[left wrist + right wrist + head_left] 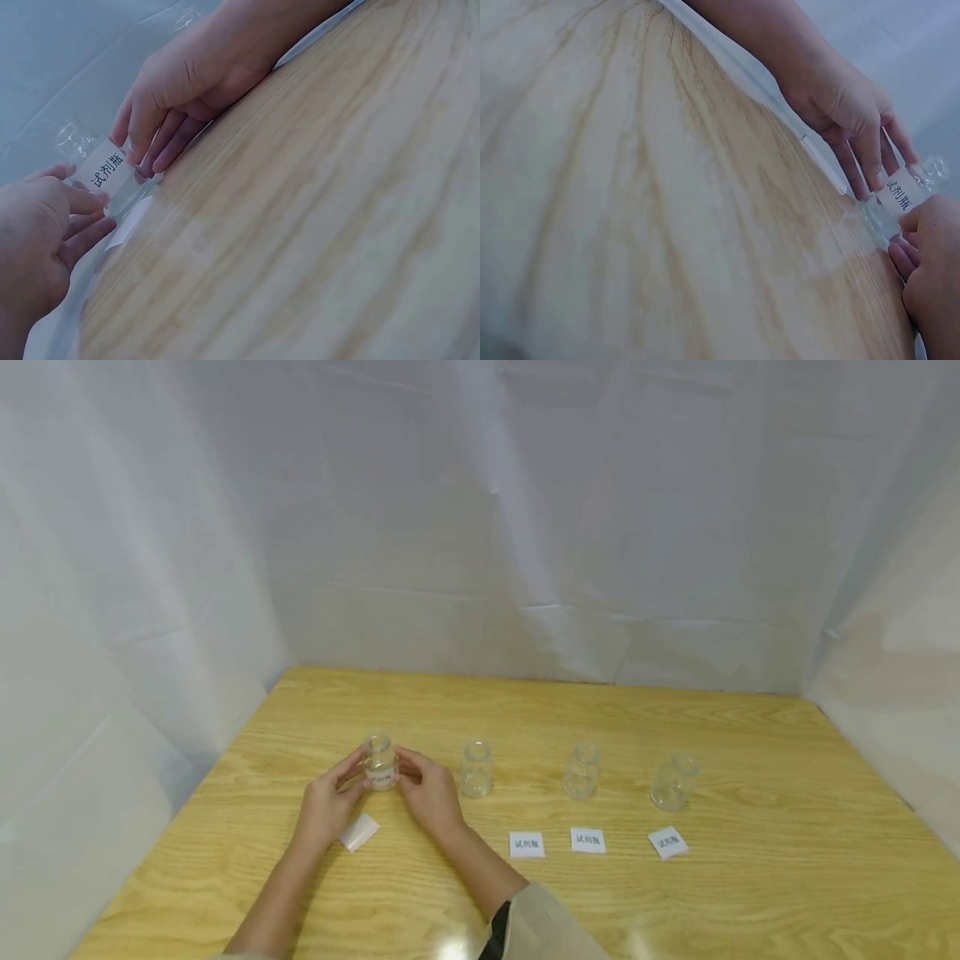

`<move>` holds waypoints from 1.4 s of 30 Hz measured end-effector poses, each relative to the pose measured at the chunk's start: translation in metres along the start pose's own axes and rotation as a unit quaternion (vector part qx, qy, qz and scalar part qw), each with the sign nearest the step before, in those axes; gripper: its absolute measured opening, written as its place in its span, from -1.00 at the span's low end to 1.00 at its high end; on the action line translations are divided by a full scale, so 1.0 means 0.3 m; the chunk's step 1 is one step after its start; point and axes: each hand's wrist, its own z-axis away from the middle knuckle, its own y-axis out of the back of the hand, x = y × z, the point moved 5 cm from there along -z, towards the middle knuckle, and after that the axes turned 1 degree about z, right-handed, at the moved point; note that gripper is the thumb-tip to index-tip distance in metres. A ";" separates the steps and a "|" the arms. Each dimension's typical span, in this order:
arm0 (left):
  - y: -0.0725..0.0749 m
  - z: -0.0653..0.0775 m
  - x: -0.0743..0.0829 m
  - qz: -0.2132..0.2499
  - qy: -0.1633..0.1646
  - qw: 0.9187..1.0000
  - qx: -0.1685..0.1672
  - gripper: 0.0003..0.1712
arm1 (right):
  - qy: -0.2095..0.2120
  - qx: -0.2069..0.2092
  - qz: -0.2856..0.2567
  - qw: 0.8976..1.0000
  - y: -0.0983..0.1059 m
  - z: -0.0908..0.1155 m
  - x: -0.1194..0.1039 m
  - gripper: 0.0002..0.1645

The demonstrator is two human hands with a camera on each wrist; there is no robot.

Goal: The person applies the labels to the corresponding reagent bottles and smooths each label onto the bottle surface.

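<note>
A small clear glass bottle with a white label on its front stands upright at the table's left, between both hands. My left hand grips its left side, thumb at the label's edge. From the right, my right hand holds it too, thumb near the label's other end. Dark printed characters show on the label in both wrist views. A blank white slip lies on the table just in front of the bottle, by the left wrist.
Three more clear glass bottles, the left one, the middle one and the right one, stand in a row on the wooden table. Before them lie three printed white labels. White sheeting surrounds the table's back and sides.
</note>
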 end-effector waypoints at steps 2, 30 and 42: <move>0.000 -0.002 -0.002 0.003 0.007 1.000 -0.002 -0.43 | -0.006 -0.004 -0.008 1.000 -0.002 0.000 -0.001 -0.54; 0.000 0.003 -0.012 0.045 0.054 0.997 -0.031 -0.47 | 0.030 0.005 -0.003 1.000 0.015 0.002 -0.020 -0.52; 0.010 0.004 -0.022 0.054 0.064 0.996 -0.020 -0.52 | 0.043 0.009 0.017 0.999 0.014 0.001 -0.021 -0.58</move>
